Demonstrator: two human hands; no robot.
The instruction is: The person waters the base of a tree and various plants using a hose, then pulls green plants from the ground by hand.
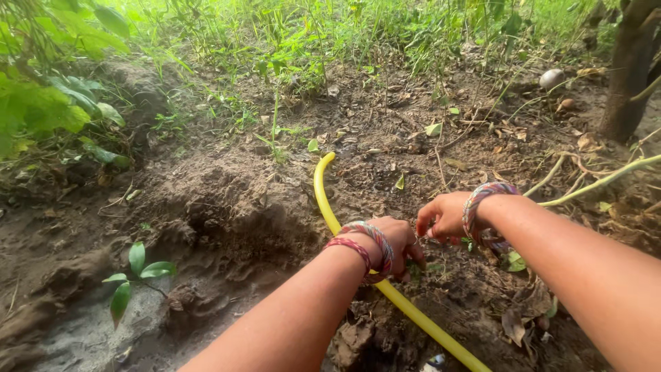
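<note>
Yellow hose (pixel 323 200) is gripped by the left hand (pixel 392 242), whose fingers are curled shut around it where it crosses the middle of the view. Just beside it, at about two o'clock from that hand, the right hand (pixel 444 217) is held low over the soil, its fingertips (pixel 425 231) drawn narrowly together; whether a small green stem is pinched there cannot be told. Striped bangles (pixel 372 248) are worn on both wrists.

From the hands outward, the hose is seen running up toward twelve o'clock, where its open end rests on damp earth (pixel 227 207), and down toward five o'clock, out of the frame. A small leafy seedling (pixel 138 272) is rooted at nine o'clock, well apart from the hands. Dry leaves are scattered at four o'clock. A tree trunk (pixel 630 69) stands at two o'clock, with a pale stone (pixel 551 78) near it, and thin vines (pixel 599 180) are stretched behind the right wrist.

As a judgement, the hose could be kinked if bent sharply, tender shoots near the fingertips could be crushed, and the bangles could be snagged on the vines. Open room lies toward ten o'clock across bare soil; the right side is crowded by vines and trunk.
</note>
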